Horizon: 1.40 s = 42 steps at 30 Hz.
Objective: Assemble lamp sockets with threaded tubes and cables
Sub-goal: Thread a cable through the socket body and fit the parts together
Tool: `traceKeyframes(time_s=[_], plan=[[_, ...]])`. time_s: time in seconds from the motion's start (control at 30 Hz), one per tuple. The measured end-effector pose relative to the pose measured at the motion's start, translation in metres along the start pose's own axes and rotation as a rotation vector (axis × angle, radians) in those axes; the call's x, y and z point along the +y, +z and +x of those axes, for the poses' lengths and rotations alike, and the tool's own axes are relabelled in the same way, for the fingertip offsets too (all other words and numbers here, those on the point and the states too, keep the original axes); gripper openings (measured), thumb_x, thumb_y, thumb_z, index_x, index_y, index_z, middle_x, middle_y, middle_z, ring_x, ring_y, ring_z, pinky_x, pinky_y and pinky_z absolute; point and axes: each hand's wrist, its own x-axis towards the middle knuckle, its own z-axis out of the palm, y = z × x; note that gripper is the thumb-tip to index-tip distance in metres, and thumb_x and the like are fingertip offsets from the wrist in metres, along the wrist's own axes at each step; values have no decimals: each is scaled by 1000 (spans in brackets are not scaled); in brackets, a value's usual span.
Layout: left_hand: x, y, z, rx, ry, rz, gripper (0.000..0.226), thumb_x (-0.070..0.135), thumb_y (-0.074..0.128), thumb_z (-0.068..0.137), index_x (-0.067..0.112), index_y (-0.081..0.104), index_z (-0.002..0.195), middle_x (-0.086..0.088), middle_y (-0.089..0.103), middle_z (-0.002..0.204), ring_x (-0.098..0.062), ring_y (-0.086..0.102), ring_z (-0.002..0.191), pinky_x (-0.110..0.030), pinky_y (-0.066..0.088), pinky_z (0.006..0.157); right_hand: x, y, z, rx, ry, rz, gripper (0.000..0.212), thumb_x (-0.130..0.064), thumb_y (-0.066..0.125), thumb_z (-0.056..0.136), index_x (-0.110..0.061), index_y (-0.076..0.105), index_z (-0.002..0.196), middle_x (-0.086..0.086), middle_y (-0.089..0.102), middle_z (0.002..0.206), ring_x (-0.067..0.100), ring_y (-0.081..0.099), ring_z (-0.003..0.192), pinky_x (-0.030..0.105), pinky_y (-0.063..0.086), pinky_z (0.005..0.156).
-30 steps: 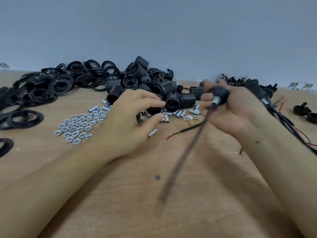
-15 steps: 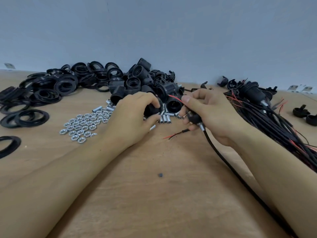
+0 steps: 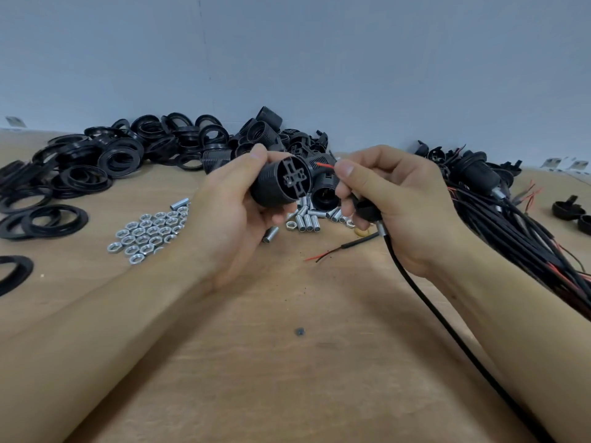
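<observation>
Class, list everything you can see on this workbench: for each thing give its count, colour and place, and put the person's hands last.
Socket: one, black, held up at centre, end face toward the camera.
Cable: one, black with a red wire tip, running from the right hand toward the near right edge.
Socket pile: many, black, far centre by the wall.
Rings: many, black, far left.
Nuts: many, silver, left of centre.
Tubes: several, silver, below the held socket.
Cable bundle: many, black and red, right side.
Loose wire: one, black with red end, centre.
Table: one, wooden.
Left hand: grip round the socket.
Right hand: grip on the cable end.
</observation>
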Motion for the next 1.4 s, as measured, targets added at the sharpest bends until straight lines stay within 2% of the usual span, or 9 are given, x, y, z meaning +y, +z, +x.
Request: traceKeyframes(time_s=[0.13, 0.3, 0.43, 0.63, 0.7, 0.87, 1.03, 1.2, 1.4], plan=[[0, 3, 1, -14, -41, 29, 41, 33, 37, 106, 5, 61, 90, -9, 53, 69, -19, 42, 54, -31, 26, 53, -5, 6, -4, -77, -61, 19, 12, -11, 65, 89, -16, 69, 79, 0, 57, 56, 16, 48, 49, 23, 37, 42], [1, -2, 3, -36, -73, -16, 49, 42, 41, 103, 15, 68, 72, -12, 50, 68, -17, 37, 48, -27, 30, 47, -9, 9, -9, -127, -84, -88, 12, -15, 66, 87, -20, 72, 78, -1, 50, 50, 21, 42, 48, 24, 37, 43], [0, -5, 3, -45, -89, -9, 50, 48, 42, 101, 11, 62, 73, -13, 39, 68, -16, 30, 47, -26, 32, 45, -11, 15, -14, -123, -203, -243, 10, -13, 67, 87, -19, 71, 79, 8, 50, 51, 14, 44, 44, 22, 40, 44], [0, -1, 2, -58, -74, -14, 52, 50, 40, 102, 8, 57, 77, -19, 34, 85, -16, 26, 46, -25, 29, 45, -16, 19, -21, -56, -361, -400, 14, -8, 69, 88, -16, 68, 76, 15, 51, 56, 20, 43, 47, 29, 38, 45], [1, -1, 2, -67, -75, -15, 53, 50, 38, 102, 7, 56, 77, -21, 37, 90, -15, 25, 46, -25, 27, 45, -16, 20, -22, -30, -405, -459, 12, -9, 69, 88, -13, 68, 76, 14, 52, 57, 21, 43, 48, 20, 36, 46], [-1, 1, 2, -92, -93, -16, 58, 50, 36, 102, 12, 60, 67, -7, 42, 57, -13, 25, 44, -25, 23, 46, -14, 22, -22, -47, -443, -529, 12, -6, 69, 86, -8, 68, 75, 8, 47, 54, 7, 37, 48, 9, 31, 51], [-1, 2, 2, -76, -107, -28, 54, 52, 38, 101, 7, 54, 75, -11, 39, 68, -14, 25, 45, -28, 20, 48, -15, 22, -23, 9, -462, -506, 11, -7, 70, 84, -12, 68, 75, 7, 52, 56, 3, 42, 48, 7, 33, 53], [1, 3, 1, -71, -121, -29, 54, 51, 35, 103, 9, 51, 74, -3, 38, 56, -13, 24, 44, -27, 20, 48, -14, 22, -23, -15, -480, -573, 10, -9, 70, 85, -10, 68, 75, 4, 47, 54, 13, 41, 48, 9, 34, 54], [1, 4, 0, -77, -114, 11, 57, 52, 34, 103, 9, 51, 70, -1, 41, 53, -13, 24, 45, -25, 23, 46, -14, 21, -23, -12, -454, -612, 12, -10, 70, 84, -15, 67, 73, -5, 43, 49, 5, 39, 46, 7, 31, 55]])
